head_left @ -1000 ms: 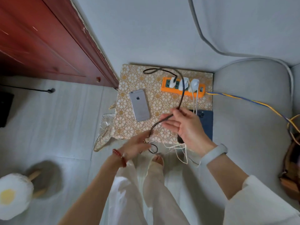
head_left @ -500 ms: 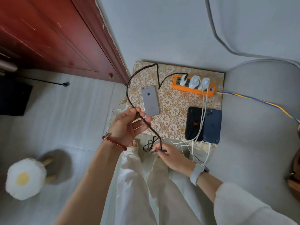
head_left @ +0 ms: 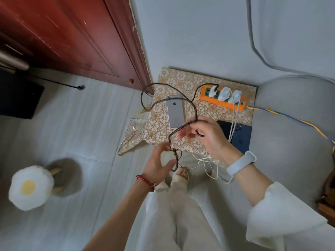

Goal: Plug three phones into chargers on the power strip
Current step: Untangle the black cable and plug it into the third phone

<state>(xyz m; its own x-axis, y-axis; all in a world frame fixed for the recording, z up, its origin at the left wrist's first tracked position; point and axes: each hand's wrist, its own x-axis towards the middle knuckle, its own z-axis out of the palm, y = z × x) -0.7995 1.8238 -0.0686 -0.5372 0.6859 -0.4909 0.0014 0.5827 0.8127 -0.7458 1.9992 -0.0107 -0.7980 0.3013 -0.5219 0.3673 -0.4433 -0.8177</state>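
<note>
The left hand (head_left: 159, 161) pinches the lower tangle of the dark braided cable (head_left: 194, 107) below the desk (head_left: 190, 78) edge. The silver phone (head_left: 175, 111) lies face down, seemingly unplugged. The right hand (head_left: 208, 134) grips the cable higher up, untangling it. Next, its free plug must be found for that phone. The power strip (head_left: 223, 104) holds three chargers; two dark phones (head_left: 241, 134) lie beside white leads.

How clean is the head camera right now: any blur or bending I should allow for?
Head view: both hands, left and right, are motion-smeared around the dark cable; the silver phone and orange power strip read sharper; wide-angle bending curves the door edge; light is soft, without harsh glare.
</note>
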